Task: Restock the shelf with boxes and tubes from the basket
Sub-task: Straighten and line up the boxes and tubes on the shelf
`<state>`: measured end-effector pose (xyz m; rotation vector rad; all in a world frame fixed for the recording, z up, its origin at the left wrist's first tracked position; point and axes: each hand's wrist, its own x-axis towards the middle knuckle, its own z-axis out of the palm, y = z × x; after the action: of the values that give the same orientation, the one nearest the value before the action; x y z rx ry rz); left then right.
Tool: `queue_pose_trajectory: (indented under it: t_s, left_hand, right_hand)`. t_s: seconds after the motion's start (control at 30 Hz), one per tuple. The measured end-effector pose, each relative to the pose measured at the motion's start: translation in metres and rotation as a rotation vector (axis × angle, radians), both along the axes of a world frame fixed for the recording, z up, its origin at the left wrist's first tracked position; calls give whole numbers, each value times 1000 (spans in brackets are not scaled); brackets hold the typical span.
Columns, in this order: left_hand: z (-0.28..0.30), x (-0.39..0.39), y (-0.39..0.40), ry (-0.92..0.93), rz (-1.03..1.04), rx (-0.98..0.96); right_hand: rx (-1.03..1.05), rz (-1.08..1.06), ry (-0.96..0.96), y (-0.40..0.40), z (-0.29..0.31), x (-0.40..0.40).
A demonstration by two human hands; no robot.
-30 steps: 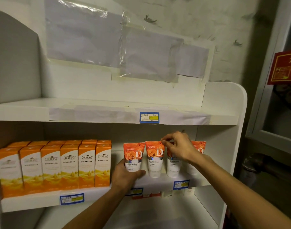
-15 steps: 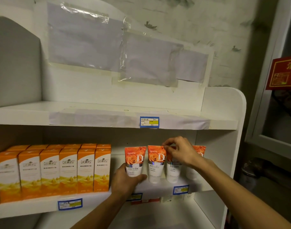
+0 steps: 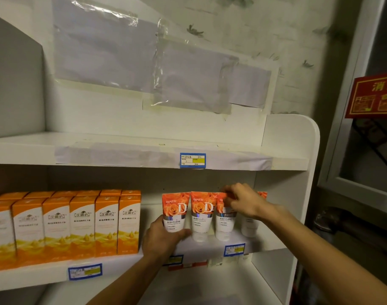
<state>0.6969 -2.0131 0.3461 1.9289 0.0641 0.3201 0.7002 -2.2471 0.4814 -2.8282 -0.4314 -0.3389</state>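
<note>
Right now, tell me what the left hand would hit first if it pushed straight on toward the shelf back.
The left hand already grips the leftmost tube; pushed on, tube and hand probably meet only the shelf's back panel, though depth is unclear.

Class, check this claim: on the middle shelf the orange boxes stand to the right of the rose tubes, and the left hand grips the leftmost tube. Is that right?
Not quite. The head view shows the orange boxes standing to the left of the rose tubes, not the right. The rest holds: both are on the middle shelf, and the left hand grips the leftmost tube.
</note>
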Motion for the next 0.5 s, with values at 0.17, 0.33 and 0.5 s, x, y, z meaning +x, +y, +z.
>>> queue_pose_trajectory:
  t_s: [0.17,0.33,0.5]
  left_hand:
    - [-4,5,2,17,-24,-19]
    - [-6,6,1,22,-29,-27]
    - [-6,7,3,13,-43,-33]
  right_hand:
    - [-62,9,-43,-5,4,2]
    - [-73,40,-41,-10,6,1]
    - [-96,63,-51,-7,7,1]
